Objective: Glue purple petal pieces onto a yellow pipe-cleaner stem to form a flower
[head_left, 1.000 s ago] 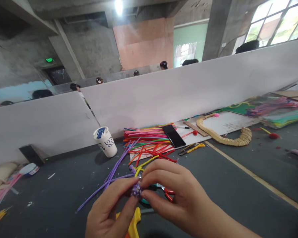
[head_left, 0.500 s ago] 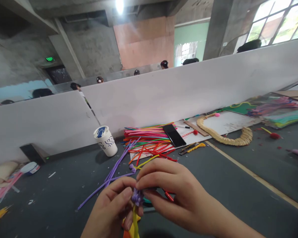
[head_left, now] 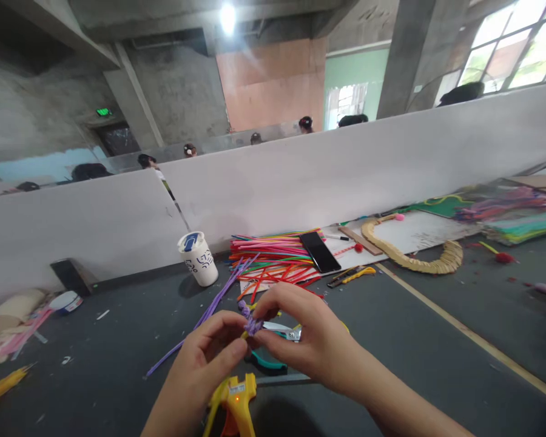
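Note:
Between my two hands is a small purple pipe-cleaner flower [head_left: 253, 327], its loops bunched tightly. My left hand [head_left: 204, 359] pinches it from below left, where a bit of yellow stem shows at the fingertips. Thumb and fingers of my right hand [head_left: 312, 331] grip the flower's right side. Just behind lies another purple twisted piece [head_left: 243, 308]. Scissors [head_left: 279, 329] show through the gap in my right hand, partly covered. A teal-handled tool [head_left: 269, 363] lies under that hand. Below the hands is a yellow glue gun [head_left: 240, 402] with a small lit light.
Loose purple pipe cleaners [head_left: 218, 294] lie behind my left hand. Farther back are a white cup [head_left: 199, 261], a pile of coloured pipe cleaners [head_left: 273, 252], a phone [head_left: 319, 252] and a yellow cutter [head_left: 357, 274]. A white partition [head_left: 273, 182] borders the table; people's heads show beyond.
Both hands have raised the flower and turned it, so its yellow stem no longer hangs down in view. The glue gun and scissors show more now. The camera view has shifted slightly.

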A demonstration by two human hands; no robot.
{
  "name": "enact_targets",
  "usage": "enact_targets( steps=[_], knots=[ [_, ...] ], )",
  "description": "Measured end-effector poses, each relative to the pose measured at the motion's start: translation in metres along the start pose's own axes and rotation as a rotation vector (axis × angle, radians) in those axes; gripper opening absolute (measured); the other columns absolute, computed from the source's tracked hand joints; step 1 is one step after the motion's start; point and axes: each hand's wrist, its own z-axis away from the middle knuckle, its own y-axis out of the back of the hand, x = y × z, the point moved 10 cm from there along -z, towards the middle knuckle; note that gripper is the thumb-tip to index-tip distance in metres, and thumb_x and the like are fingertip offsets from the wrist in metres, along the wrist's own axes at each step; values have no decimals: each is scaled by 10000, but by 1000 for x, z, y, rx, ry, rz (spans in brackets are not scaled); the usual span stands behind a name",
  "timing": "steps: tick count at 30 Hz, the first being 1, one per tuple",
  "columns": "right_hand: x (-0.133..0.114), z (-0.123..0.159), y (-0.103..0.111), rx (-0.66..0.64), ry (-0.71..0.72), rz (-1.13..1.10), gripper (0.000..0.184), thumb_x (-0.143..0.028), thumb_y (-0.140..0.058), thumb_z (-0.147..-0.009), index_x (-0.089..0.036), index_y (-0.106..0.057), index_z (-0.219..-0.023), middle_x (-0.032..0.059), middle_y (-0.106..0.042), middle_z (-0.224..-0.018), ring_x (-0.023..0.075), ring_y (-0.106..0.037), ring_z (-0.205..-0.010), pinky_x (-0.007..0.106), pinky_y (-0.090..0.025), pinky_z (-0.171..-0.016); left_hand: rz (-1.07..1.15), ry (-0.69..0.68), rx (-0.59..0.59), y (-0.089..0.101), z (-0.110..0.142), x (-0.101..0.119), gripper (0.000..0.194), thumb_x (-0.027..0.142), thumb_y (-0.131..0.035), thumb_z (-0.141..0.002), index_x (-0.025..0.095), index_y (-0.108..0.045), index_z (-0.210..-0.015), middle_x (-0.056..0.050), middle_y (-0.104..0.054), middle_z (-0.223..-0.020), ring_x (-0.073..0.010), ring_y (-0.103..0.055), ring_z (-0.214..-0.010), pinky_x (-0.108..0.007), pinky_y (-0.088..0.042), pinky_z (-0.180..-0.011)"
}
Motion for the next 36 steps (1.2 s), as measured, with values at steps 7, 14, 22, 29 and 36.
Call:
enact_targets(
  steps=[7, 14, 22, 29, 36],
  knots=[
    [-15, 13, -25, -24, 73, 55, 92, -172, -671, -806, -191, -618, -879, 3, -629, -858, 144, -569, -805, 251, -442, -723, -586, -555, 219, 16, 40, 42, 186, 162, -677, -791, 291, -784, -872, -6, -765, -889, -183, -690, -808, -254, -520, -753],
    [37, 24, -16, -44, -198, 190, 282, -304, -524, -961, -164, -600, -728, -26, -580, -631, 131, -573, -604, 257, -481, -595, -577, -563, 329, 38, 79, 41, 163, 171, -657, -833, 285, -772, -825, 2, -739, -840, -149, -663, -697, -203, -490, -576],
    [92, 62, -40, -211, -415, 484, 289, -313, -592, -964, -170, -582, -1215, 82, -625, -1190, 213, -652, -971, 411, -562, -821, -533, -478, 314, 54, 113, 25, 161, 234, -614, -873, 277, -770, -870, 2, -754, -788, -171, -684, -707, -216, -519, -614],
    [101, 64, -67, -415, -380, 732, 295, -320, -595, -962, -177, -585, -1220, 87, -608, -1230, 228, -636, -1020, 432, -550, -854, -572, -415, 293, 62, 123, 19, 141, 217, -638, -834, 248, -763, -777, -14, -709, -818, -158, -633, -669, -210, -476, -600],
    [116, 57, -116, -600, -298, 854, 316, -323, -602, -957, -174, -576, -1234, 91, -598, -1249, 239, -628, -1045, 449, -543, -868, -481, -364, 338, 64, 123, 3, 154, 284, -620, -855, 246, -733, -758, 1, -654, -782, -156, -561, -655, -219, -435, -589]
  ],
)
